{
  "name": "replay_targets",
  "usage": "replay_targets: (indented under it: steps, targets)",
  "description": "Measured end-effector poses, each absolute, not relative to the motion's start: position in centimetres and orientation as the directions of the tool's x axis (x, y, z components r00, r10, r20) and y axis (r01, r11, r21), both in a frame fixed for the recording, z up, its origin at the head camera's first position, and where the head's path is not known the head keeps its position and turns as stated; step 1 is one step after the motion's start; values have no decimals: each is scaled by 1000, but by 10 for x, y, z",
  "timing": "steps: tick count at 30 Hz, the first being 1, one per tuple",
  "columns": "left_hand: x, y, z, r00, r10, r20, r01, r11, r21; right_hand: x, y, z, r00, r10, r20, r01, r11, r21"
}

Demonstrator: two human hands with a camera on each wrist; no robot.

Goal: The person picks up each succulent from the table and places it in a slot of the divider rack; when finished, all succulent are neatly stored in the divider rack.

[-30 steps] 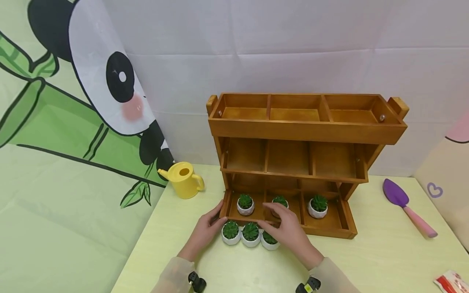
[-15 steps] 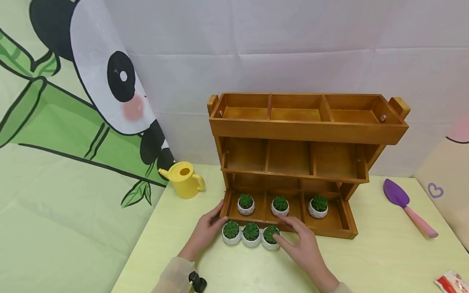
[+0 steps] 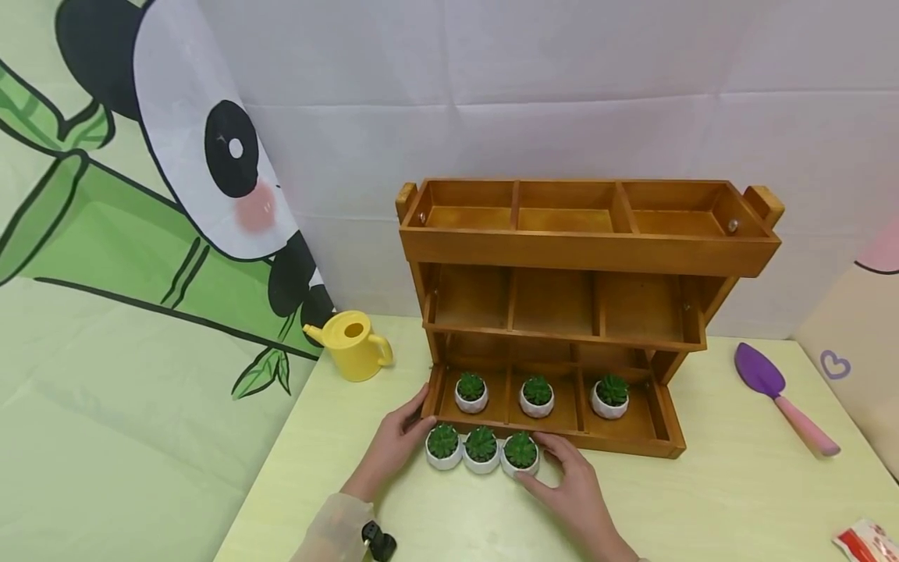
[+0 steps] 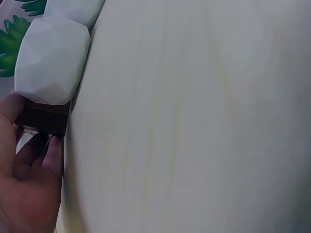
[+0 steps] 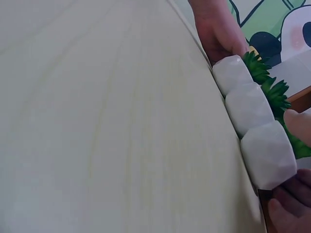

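Three succulents in white faceted pots stand in a row before the wooden shelf (image 3: 590,251): a left one (image 3: 442,443), a middle one (image 3: 481,445) and a right one (image 3: 520,450). My left hand (image 3: 395,445) grips the front left corner of the shelf's bottom tier, its thumb close to the left pot (image 4: 52,60). Around the right pot (image 5: 268,155) my right hand (image 3: 576,492) has its thumb at the front and fingers at the right side. Three more succulents sit one per compartment in the bottom tier, including a centre one (image 3: 537,394).
A yellow watering can (image 3: 354,347) stands left of the shelf. To the right lies a toy trowel (image 3: 783,398) with purple blade and pink handle. A red and white packet (image 3: 867,540) is at the table's (image 3: 716,499) front right. A cloth backdrop (image 3: 562,94) hangs behind.
My right hand has drawn back from the centre compartment's succulent, down and right, to the right front pot. The left hand stays at the shelf corner.
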State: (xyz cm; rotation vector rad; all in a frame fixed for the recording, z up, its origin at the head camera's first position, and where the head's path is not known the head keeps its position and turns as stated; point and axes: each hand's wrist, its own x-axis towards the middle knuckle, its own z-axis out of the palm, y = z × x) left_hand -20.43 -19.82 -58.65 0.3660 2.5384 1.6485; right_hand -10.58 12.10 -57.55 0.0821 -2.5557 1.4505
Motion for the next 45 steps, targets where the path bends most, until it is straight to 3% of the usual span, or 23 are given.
replay_targets:
  steps: [9, 21, 45]
  targets:
    - [-204, -197, -586, -969, 246, 37, 132, 384, 914, -107, 108, -585, -982, 100, 160, -110, 387, -916]
    - [-206, -199, -588, -965, 258, 51, 146, 368, 918, -107, 100, -587, -973, 136, 188, -114, 425, -898]
    - [-204, -198, -588, -966, 248, 73, 160, 354, 921, -108, 102, -585, -977, 147, 155, -95, 352, -931]
